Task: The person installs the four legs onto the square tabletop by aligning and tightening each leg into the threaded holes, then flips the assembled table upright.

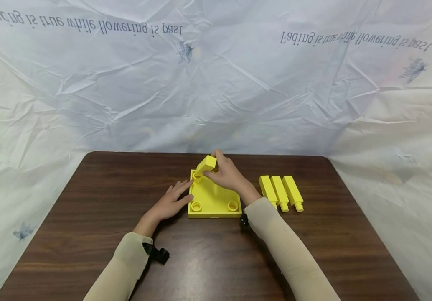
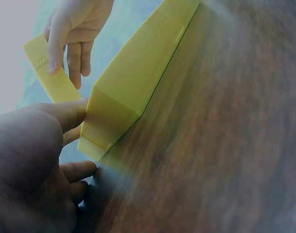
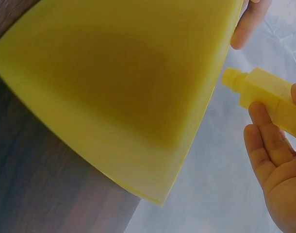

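Note:
A yellow toy tabletop (image 1: 214, 196) lies with its underside up on the table, round sockets at its corners; the far right one is hidden behind the right hand. My right hand (image 1: 228, 172) holds a square yellow table leg (image 1: 206, 164) between thumb and fingers, tilted over the far left socket. In the right wrist view the threaded end of the leg (image 3: 271, 99) points toward the tabletop (image 3: 123, 87), with a gap in that view. My left hand (image 1: 171, 202) touches the tabletop's left edge, its fingers extended. The left wrist view shows its fingertips at a corner.
To the right lie three more yellow legs (image 1: 279, 192), side by side, threaded ends toward me. The dark wooden table (image 1: 216, 259) is backed by a pale printed sheet (image 1: 216, 83) behind and at both sides. Each wrist carries a dark strap (image 1: 156, 253).

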Action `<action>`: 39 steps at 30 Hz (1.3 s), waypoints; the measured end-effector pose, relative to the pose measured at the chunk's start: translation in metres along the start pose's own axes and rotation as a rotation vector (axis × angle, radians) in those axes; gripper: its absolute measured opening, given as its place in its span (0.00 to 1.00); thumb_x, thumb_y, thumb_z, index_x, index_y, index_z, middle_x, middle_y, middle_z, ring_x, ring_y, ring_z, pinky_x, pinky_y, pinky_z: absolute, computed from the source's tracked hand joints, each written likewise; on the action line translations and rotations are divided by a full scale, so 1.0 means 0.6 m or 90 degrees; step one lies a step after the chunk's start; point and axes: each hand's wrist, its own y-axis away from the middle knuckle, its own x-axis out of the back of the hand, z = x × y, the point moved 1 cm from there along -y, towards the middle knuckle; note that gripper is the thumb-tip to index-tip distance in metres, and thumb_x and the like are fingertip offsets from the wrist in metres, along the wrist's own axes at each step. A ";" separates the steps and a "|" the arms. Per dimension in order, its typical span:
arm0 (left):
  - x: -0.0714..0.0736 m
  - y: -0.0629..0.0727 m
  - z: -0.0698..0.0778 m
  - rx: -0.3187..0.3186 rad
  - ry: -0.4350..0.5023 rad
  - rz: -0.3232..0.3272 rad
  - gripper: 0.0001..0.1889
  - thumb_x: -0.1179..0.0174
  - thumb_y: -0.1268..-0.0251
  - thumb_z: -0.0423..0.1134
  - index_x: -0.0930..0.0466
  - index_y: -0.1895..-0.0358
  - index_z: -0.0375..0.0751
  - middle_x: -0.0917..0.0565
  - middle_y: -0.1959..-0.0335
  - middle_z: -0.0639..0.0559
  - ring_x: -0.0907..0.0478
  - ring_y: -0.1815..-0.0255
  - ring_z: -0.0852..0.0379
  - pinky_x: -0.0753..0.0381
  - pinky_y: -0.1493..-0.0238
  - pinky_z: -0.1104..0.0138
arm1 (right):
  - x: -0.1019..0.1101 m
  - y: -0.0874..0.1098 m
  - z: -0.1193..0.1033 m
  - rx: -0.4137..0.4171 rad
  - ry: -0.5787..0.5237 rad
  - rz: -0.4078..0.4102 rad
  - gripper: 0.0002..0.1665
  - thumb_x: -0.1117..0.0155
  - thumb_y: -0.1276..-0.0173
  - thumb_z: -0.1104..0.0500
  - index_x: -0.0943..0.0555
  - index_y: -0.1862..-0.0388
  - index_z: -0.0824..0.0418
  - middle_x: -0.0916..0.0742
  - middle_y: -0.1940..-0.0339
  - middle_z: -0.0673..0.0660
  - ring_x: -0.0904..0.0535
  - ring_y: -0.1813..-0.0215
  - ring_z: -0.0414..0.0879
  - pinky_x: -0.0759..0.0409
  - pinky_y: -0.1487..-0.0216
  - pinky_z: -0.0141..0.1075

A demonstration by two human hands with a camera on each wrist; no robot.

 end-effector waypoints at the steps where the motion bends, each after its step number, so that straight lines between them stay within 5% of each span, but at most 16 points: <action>1: 0.000 0.000 0.000 0.000 0.000 0.000 0.35 0.49 0.14 0.54 0.46 0.13 0.48 0.48 0.14 0.36 0.64 0.13 0.34 0.71 0.18 0.38 | 0.000 0.000 0.000 -0.001 0.001 0.000 0.20 0.31 0.22 0.56 0.34 0.47 0.58 0.23 0.66 0.56 0.29 0.71 0.49 0.27 0.67 0.40; 39: -0.001 0.002 0.006 0.010 -0.002 -0.003 0.35 0.50 0.13 0.53 0.47 0.13 0.46 0.49 0.14 0.36 0.64 0.13 0.34 0.72 0.18 0.38 | 0.011 -0.022 -0.009 0.002 0.007 -0.025 0.21 0.33 0.21 0.54 0.32 0.41 0.59 0.21 0.67 0.56 0.24 0.70 0.49 0.24 0.67 0.40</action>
